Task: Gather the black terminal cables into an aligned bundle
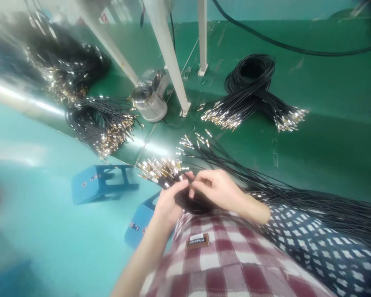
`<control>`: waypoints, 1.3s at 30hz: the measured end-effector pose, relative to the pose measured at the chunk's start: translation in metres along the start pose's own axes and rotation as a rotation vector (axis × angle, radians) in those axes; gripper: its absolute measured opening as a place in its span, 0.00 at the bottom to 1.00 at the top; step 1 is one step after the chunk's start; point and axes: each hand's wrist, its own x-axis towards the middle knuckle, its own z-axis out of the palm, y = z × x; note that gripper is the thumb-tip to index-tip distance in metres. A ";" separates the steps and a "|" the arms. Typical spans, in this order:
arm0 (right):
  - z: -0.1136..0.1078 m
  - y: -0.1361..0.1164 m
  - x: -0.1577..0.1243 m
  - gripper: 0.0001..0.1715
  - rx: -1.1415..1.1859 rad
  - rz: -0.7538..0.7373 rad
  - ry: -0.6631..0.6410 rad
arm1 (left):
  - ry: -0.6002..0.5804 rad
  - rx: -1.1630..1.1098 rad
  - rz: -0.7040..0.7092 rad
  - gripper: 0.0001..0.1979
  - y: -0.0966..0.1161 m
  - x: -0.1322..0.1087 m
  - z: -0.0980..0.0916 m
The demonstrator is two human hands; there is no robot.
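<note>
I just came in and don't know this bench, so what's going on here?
A person is holding a bundle of black cables with metal-tipped ends in the left hand. The fingers of the right hand are bent close together at the bundle; whether they pinch anything is hard to tell. More loose cables stretch off to the right, while a coiled bundle lies farther back on the green surface.

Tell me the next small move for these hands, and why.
Probably the right hand should nudge the shiny ends level while the left hand grips the cable bundle. The ends fan out unevenly, the left hand is closed around the bundle close to them, and the right hand is right beside it.
</note>
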 end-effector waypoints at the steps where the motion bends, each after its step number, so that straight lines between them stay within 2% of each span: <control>1: -0.002 0.001 0.000 0.13 0.016 0.028 -0.027 | -0.013 0.014 -0.006 0.10 0.000 0.000 -0.001; 4: -0.013 0.021 0.001 0.16 0.098 0.076 -0.242 | -0.044 0.029 -0.009 0.09 -0.001 -0.003 -0.007; 6: -0.022 0.046 0.004 0.25 0.137 0.152 -0.419 | -0.045 0.014 -0.019 0.10 -0.004 -0.005 -0.013; 7: -0.025 0.059 0.008 0.29 0.129 0.209 -0.451 | -0.031 0.002 -0.015 0.10 -0.006 -0.006 -0.016; 8: -0.026 0.071 0.013 0.31 0.091 0.250 -0.442 | -0.006 -0.013 -0.003 0.09 -0.007 -0.006 -0.019; 10: -0.020 0.088 0.031 0.28 -0.089 0.263 -0.317 | 0.035 -0.030 0.023 0.06 -0.009 -0.006 -0.023; 13: 0.002 0.100 0.063 0.12 -0.379 0.196 -0.144 | -0.006 -0.013 0.033 0.04 -0.010 -0.006 -0.022; 16: 0.018 0.102 0.083 0.05 -0.412 0.201 -0.136 | -0.026 -0.018 0.079 0.06 -0.010 -0.006 -0.018; 19: 0.011 0.097 0.075 0.09 -0.350 0.190 -0.139 | 0.033 -0.058 0.097 0.05 -0.011 -0.002 -0.015; 21: -0.003 0.090 0.056 0.13 -0.131 0.183 -0.184 | 0.077 -0.068 0.094 0.05 -0.010 0.002 -0.012; 25: -0.027 0.074 0.009 0.19 0.574 0.223 -0.384 | 0.060 -0.039 0.096 0.09 -0.004 0.010 0.000; 27: -0.031 0.070 -0.007 0.20 0.722 0.249 -0.458 | 0.041 -0.016 0.087 0.08 0.000 0.011 0.008; 30: -0.030 0.073 -0.016 0.19 0.788 0.240 -0.521 | 0.030 0.029 0.074 0.06 0.002 0.009 0.016; 35: -0.032 0.084 -0.012 0.19 0.829 0.199 -0.574 | 0.020 0.071 0.079 0.09 0.001 0.001 0.017; 37: -0.035 0.079 -0.012 0.19 0.758 0.196 -0.590 | 0.024 0.072 0.086 0.08 0.001 0.000 0.018; 39: -0.035 0.064 -0.010 0.20 0.588 0.180 -0.549 | 0.040 0.068 0.081 0.09 0.001 0.000 0.020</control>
